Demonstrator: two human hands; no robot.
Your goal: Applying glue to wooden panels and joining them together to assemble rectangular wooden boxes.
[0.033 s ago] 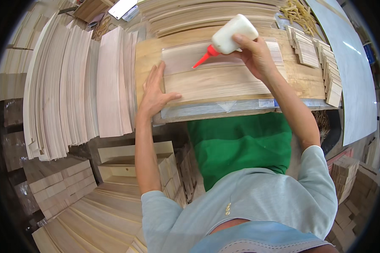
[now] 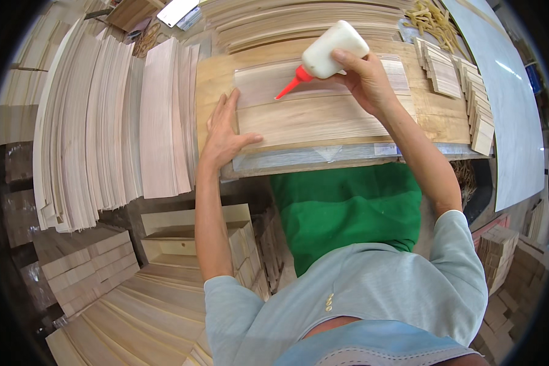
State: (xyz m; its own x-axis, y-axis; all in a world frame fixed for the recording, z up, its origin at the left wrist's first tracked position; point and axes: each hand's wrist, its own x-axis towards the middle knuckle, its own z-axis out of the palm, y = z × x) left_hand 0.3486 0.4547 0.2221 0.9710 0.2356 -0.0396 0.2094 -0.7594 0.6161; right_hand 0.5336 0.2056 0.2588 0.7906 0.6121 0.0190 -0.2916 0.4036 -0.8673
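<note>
Tilted in my right hand is a white glue bottle with a long red nozzle. Its tip points down and left at the seam between two thin wooden boards, a pinkish upper one and a yellower lower one. Whether the tip touches the wood I cannot tell. My left hand lies with fingers spread at the boards' left end, thumb on the lower board. Both boards rest on a larger plywood panel along the table's front edge.
Tall stacks of thin wooden boards stand to the left, with more behind the panel. Small wood pieces lie at its right, near a pile of tan bands. A pale sheet borders the right side. Green cloth covers my lap.
My right hand has shifted the glue bottle slightly to the left, so its nozzle tip sits a little farther left along the seam. My left hand stays put.
</note>
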